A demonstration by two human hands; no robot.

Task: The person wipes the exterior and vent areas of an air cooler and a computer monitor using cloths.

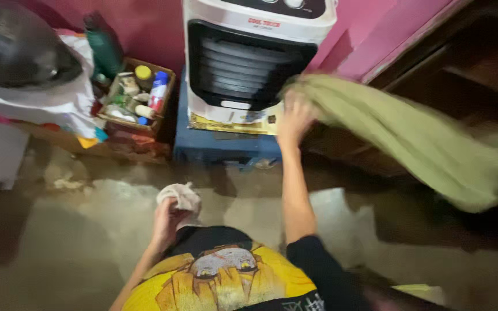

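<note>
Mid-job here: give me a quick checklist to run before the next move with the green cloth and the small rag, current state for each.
1. Right hand has a grip on the green cloth: ok, fingers closed on its end.
2. Left hand has a grip on the small beige rag: ok, bunched in the fist.
3. Green cloth clear of the air cooler: cannot tell, the cloth is blurred and its end sits right at the cooler's lower corner.
4. Box of bottles out of the cloth's way: ok, it stands on the cooler's far side.
5. Floor dry: cannot tell, it looks patchy.
</note>
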